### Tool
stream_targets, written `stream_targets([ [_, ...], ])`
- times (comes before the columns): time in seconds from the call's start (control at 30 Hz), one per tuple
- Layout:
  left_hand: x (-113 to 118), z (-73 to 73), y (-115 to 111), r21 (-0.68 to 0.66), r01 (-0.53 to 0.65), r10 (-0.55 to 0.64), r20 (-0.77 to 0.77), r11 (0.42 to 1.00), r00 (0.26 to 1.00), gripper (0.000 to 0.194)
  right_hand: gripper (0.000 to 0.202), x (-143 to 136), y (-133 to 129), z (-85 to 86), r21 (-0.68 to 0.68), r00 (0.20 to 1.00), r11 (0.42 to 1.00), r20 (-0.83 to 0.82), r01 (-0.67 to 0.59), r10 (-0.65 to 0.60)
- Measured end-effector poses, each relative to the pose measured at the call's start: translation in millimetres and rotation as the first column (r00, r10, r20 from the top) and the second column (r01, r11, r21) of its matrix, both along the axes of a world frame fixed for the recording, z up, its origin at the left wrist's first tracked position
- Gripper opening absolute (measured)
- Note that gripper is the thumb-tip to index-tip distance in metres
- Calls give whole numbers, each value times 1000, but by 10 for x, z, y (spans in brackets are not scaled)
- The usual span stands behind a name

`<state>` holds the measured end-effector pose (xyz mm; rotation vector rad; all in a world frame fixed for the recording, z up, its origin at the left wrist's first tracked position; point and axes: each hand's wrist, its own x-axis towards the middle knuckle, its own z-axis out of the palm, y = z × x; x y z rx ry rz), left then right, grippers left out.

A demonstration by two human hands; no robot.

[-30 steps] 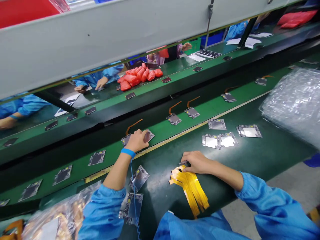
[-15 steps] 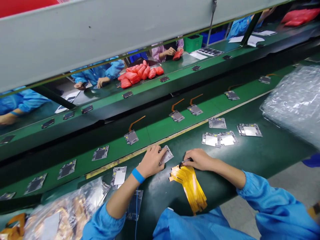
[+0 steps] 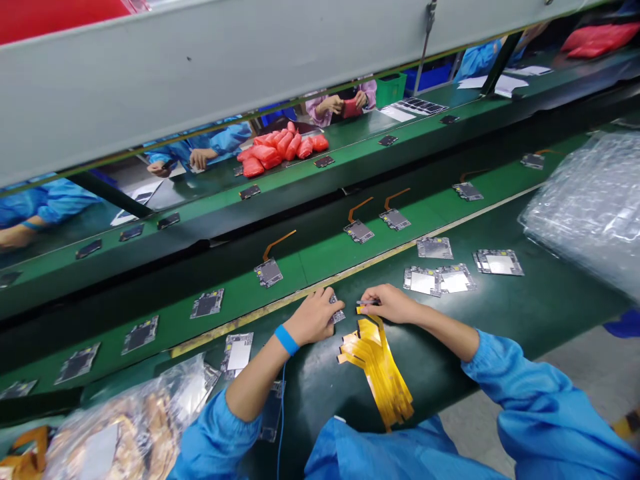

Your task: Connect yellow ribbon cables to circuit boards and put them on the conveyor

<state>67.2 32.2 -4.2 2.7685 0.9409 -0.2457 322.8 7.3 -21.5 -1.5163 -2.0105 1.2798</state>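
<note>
My left hand [image 3: 314, 316], with a blue strap at its wrist, closes over a small circuit board [image 3: 337, 311] on the green table and hides most of it. Pinched in my right hand [image 3: 386, 303] is a dark slim tool [image 3: 369, 303], whose tip meets the end of a yellow flex cable. That end lies just above a fanned pile of yellow flex cables [image 3: 381, 373]. Between my two hands there is a narrow gap.
Circuit boards [image 3: 269, 273] lie along the green belt [image 3: 320, 260], some with orange cables. More boards [image 3: 456, 278] lie right of my hands. Clear plastic trays [image 3: 590, 207] stand right, a bag of parts [image 3: 120, 427] lower left. Co-workers' hands [image 3: 201, 158] show across the line.
My right hand has moved up and left, drawing one cable end up from the pile. My left hand has shifted slightly right, covering more of the board. Boards on the near belt have moved right.
</note>
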Motion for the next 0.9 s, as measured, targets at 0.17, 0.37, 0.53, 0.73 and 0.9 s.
stream_targets([
  [0.17, -50, -28, -3, 14, -7, 6, 59, 1000, 998, 22, 17, -132, 105, -20, 39, 997, 999, 68, 31, -34],
  [0.37, -200, -185, -66, -2, -70, 69, 230, 998, 971, 17, 16, -342, 192, 6, 59, 971, 996, 229, 63, -74],
  [0.53, -249, -284, -108, -13, -115, 114, 269, 993, 957, 15, 18, -392, 213, -10, 78, 956, 997, 288, 24, -45],
  [0.73, -240, -274, -119, -24, -115, 118, 285, 993, 951, 12, 17, -386, 211, -19, 72, 952, 997, 305, -15, -8],
  [0.9, -232, -245, -128, -3, -100, 97, 272, 995, 957, 11, 17, -407, 266, 12, 63, 944, 997, 330, -45, 22],
])
